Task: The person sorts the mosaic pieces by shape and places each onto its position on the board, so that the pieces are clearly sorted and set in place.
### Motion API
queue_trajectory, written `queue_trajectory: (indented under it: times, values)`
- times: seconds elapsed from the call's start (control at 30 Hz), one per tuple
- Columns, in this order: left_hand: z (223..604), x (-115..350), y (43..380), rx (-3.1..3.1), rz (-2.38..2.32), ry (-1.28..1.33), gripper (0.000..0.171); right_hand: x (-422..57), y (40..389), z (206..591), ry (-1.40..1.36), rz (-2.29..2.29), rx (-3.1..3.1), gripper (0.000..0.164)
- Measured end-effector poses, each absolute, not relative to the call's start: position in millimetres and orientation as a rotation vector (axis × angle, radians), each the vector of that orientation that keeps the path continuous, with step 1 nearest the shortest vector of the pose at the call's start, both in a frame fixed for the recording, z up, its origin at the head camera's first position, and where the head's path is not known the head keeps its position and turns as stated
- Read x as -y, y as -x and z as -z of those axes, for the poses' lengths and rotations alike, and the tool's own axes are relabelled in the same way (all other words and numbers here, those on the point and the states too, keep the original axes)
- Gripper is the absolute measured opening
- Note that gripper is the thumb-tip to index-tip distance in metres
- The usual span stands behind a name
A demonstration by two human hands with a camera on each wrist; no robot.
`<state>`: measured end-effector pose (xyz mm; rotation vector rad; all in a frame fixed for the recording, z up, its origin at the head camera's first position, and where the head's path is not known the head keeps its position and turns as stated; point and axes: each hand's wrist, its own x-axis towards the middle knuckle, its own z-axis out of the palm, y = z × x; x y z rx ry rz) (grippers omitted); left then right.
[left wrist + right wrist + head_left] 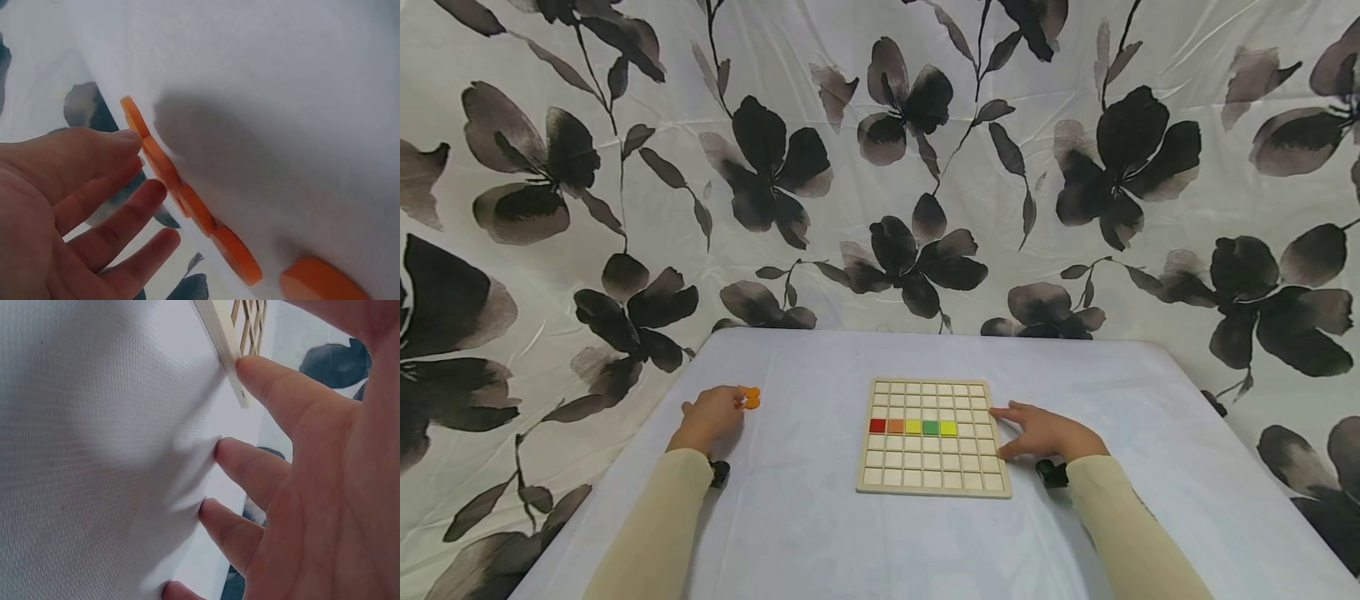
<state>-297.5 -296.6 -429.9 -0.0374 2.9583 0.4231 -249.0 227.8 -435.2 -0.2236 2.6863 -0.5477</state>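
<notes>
My left hand (711, 418) is at the left side of the table, its fingertips at a small cluster of orange round pieces (752, 402). Seen from the left wrist, thumb and fingers are extended, and the thumb tip overlaps the edge of an orange disc (160, 164); several discs lie flat in a group. My right hand (1048, 432) has its fingers spread along the right edge of a wooden grid board (934, 493). In the right wrist view one fingertip touches the board's side (225, 353), while other fingertips meet the white cloth.
One row of the board holds a red tile (877, 426), an orange tile (896, 426), yellow tiles (913, 427) and a green tile (931, 427). White cloth covers the table (805, 542). Behind it hangs a floral curtain (820, 275).
</notes>
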Motion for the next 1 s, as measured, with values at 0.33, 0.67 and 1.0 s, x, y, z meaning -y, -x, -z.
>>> queue_trajectory:
  times: [0.33, 0.67, 1.0]
  values:
    - [433.1, 299.7, 301.2, -2.973, -0.408, 0.025, 0.032, -228.7, 249.6, 436.2, 0.217, 0.549, -2.687, 0.080]
    - [432.0, 300.9, 303.1, -2.945, -0.435, 0.073, 0.028, -227.3, 249.2, 434.3, 0.203, 0.555, -2.688, 0.080]
    - [431.6, 302.3, 299.7, -2.946, -0.430, 0.070, 0.028, -226.9, 249.5, 436.5, 0.194, 0.567, -2.680, 0.080]
